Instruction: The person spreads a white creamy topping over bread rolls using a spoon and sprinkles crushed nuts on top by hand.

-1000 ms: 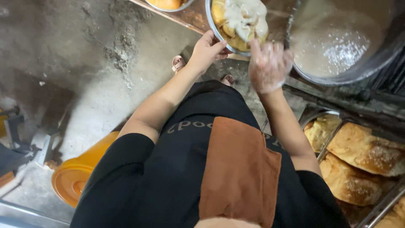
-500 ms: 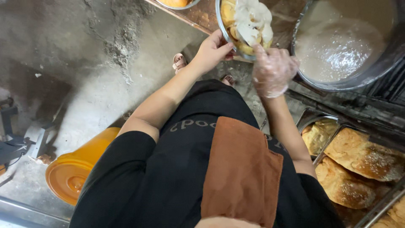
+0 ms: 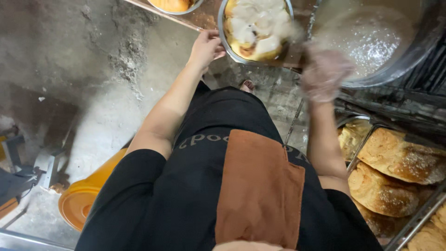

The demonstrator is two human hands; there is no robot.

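Note:
My left hand (image 3: 206,48) grips the near rim of a round metal bowl (image 3: 225,41) that holds flour-coated pieces of dough or food (image 3: 257,27). My right hand (image 3: 324,69), in a thin clear plastic glove dusted with flour, hovers blurred just right of that bowl, in front of a large metal bowl (image 3: 409,58) of white flour. Its fingers look loosely curled; I cannot see anything held in them. My black apron with a brown pocket (image 3: 258,188) fills the lower middle of the view.
Metal trays (image 3: 413,221) of golden fried flat pieces (image 3: 402,155) stand at the lower right. Another bowl with orange contents (image 3: 174,4) sits at the top. An orange lidded bucket (image 3: 81,204) stands on the rough concrete floor at the lower left, near some metal parts (image 3: 28,174).
My gloved right hand has moved right, away from the food bowl toward the flour bowl, and is blurred. My left hand stays on the bowl's rim.

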